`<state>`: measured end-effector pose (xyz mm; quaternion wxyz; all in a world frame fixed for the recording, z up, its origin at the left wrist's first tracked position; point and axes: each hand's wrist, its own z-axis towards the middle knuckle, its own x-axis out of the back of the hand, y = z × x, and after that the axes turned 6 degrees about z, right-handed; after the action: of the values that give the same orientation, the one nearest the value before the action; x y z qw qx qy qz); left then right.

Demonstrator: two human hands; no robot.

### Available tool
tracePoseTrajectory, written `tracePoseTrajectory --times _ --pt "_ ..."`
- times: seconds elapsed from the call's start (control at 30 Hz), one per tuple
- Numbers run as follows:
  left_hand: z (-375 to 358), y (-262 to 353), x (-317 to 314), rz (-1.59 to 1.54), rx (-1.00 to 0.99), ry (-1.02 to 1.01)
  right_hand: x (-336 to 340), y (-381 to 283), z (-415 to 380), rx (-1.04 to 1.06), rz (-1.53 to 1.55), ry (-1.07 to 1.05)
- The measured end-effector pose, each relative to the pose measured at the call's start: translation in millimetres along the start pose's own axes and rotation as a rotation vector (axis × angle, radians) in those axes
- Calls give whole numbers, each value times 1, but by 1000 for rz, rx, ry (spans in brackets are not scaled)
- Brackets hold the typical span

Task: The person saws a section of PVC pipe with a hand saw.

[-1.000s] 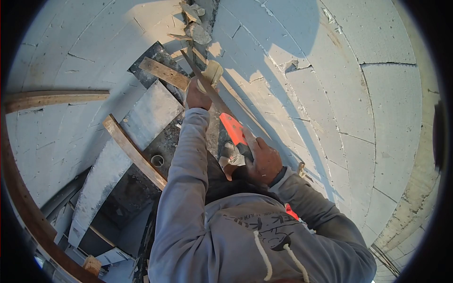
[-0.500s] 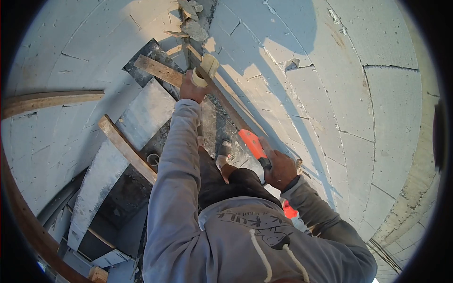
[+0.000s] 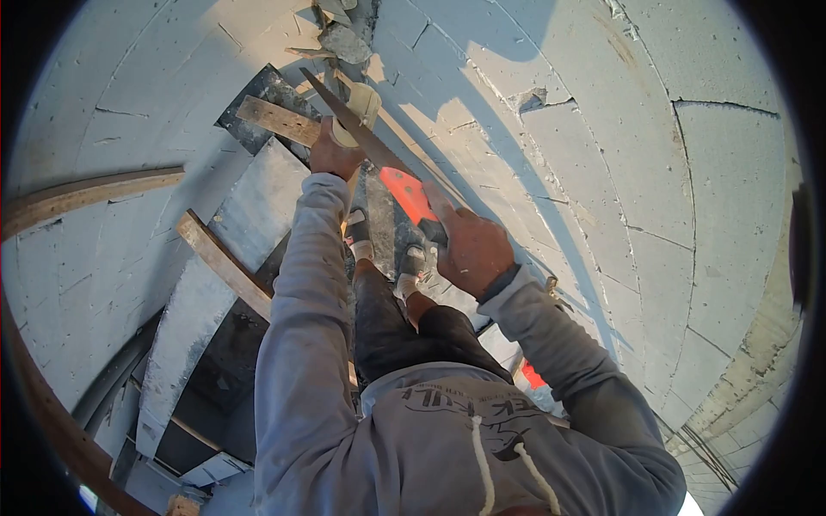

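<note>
My right hand [image 3: 475, 249] is closed around the red-orange and black handle of a handsaw [image 3: 351, 120]. The toothed blade points up and to the left, crossing over a short cream-coloured pipe [image 3: 367, 103] in this view. My left hand [image 3: 334, 155] grips that pipe at its near end, with part of the fingers hidden behind it. Just left of the left hand, a wooden plank [image 3: 277, 119] reaches toward the pipe.
Pale block walls [image 3: 568, 155] rise on both sides. Broken block pieces [image 3: 346, 41] lie ahead. On the left are a curved wooden board [image 3: 95, 193], another plank [image 3: 225, 262] and a whitish dusty board [image 3: 185, 344]. My sandalled feet [image 3: 411, 262] stand below on the dusty floor.
My right hand has pushed the saw forward and to the left, so more of the blade extends beyond the pipe. The left hand has shifted slightly left and keeps its grip.
</note>
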<state>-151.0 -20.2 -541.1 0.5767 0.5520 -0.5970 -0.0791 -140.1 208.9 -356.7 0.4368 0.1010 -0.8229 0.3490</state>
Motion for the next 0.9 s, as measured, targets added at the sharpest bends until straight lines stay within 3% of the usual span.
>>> tracePoseTrajectory --times 0.1,0.17,0.23,0.33,0.5,0.6,0.67,0.77,0.87,0.9 --pt "6 0 -1 -3 26 49 -20 -8 51 21 -43 69" --pt "8 -9 -1 -86 -9 -69 -20 -5 11 -11 -36 53" --pt "8 -7 -3 -92 -48 0 -9 -1 -58 -91 26 8" --pt "-13 1 -11 -96 -73 87 14 -16 -84 -147 71 -23" --pt "-19 1 -28 -88 -20 156 -14 -22 25 -29 -50 -2" --pt "-10 -16 -46 -557 64 52 -21 -16 12 -13 -30 84" --pt "-23 9 -23 -31 -26 181 -4 -22 -42 -104 7 13" --pt "-27 9 -39 12 -20 313 22 -29 -80 -161 12 -47" --pt "-36 16 -39 -74 -33 326 13 -41 6 -111 -119 -73" --pt "-17 -9 -57 -75 -39 338 1 -36 44 -57 -136 -42"
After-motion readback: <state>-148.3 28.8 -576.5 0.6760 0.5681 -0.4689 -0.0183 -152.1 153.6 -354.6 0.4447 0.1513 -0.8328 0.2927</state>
